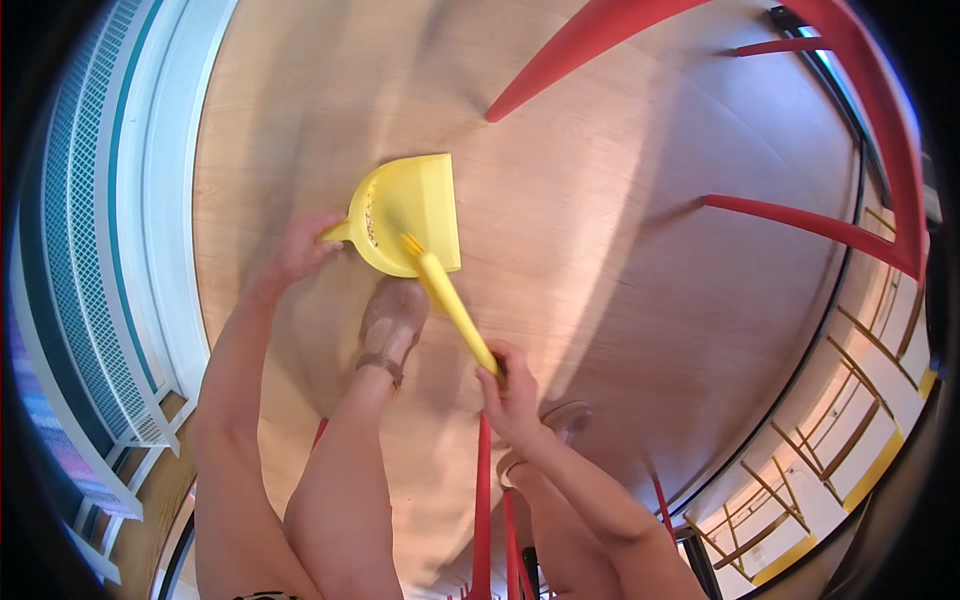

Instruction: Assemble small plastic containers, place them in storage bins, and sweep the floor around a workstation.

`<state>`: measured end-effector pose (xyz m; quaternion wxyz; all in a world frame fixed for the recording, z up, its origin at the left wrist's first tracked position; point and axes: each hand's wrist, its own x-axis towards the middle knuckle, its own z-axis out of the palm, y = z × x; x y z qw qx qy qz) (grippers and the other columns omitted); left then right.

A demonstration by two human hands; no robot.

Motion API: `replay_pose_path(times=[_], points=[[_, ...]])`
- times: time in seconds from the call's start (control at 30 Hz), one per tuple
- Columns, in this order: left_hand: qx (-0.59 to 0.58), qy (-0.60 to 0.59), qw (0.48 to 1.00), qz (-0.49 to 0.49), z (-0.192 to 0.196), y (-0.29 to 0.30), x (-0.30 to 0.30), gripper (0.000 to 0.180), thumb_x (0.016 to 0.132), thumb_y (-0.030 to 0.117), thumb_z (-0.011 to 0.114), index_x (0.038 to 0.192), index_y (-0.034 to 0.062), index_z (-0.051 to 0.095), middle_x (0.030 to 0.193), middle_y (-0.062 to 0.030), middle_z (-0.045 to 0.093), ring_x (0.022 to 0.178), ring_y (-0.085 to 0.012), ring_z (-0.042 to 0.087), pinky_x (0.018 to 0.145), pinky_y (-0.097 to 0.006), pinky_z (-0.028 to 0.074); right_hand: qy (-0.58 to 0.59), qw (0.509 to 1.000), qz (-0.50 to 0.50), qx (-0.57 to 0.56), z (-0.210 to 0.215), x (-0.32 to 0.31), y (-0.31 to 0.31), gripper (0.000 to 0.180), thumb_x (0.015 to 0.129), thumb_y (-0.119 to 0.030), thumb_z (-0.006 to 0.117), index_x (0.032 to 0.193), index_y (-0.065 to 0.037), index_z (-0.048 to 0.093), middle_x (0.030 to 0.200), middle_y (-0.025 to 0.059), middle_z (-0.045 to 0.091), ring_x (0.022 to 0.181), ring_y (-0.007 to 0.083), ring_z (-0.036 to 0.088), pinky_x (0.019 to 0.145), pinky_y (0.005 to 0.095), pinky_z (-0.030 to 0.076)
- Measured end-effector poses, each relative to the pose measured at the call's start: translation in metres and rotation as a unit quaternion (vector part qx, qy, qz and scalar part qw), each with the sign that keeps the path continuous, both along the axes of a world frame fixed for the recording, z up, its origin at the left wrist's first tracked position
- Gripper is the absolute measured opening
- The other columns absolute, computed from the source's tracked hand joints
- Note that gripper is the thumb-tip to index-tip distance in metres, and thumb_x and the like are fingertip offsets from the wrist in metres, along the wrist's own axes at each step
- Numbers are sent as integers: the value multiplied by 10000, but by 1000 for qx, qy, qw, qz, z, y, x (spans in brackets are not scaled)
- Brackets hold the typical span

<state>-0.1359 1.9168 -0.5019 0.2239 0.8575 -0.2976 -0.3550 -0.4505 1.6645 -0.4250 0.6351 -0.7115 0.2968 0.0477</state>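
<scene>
A yellow dustpan [435,200] rests on the wooden floor, its straight lip toward the right. My left hand [305,245] is closed around its short handle at the left. Small multicoloured crumbs [371,212] lie inside near the handle end. My right hand [512,392] grips the handle of a yellow hand brush [455,310], which slants up and left. The brush's far end reaches over the dustpan's near edge; its bristles are mostly hidden or blurred.
My shoe [392,315] stands just below the dustpan, the other shoe [567,420] farther right. Red furniture legs [580,55] rise at the upper right, and more red legs [483,510] stand between my legs. A white panel with mesh [165,190] lines the left. Shelving-like racks [840,420] stand at the right.
</scene>
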Motion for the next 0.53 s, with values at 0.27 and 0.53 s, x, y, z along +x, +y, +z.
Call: replay_pose_path(times=[0.27, 0.53], points=[[80, -39, 996, 25, 1, -12, -27, 479, 823, 150, 728, 1275, 53, 600, 1286, -149, 616, 1184, -355, 565, 1015, -431, 448, 98, 986, -36, -132, -7, 5, -55, 316, 940, -38, 577, 1236, 2, 474, 1064, 224, 591, 934, 366, 615, 816, 414, 500], [79, -13, 997, 16, -5, -17, -20, 498, 845, 193, 719, 1308, 67, 584, 1306, -157, 607, 1207, -335, 564, 1038, -412, 435, 13, 992, 13, -125, -58, 43, -2, 367, 879, 0, 595, 1230, -13, 490, 1081, 236, 569, 964, 426, 597, 834, 459, 499]])
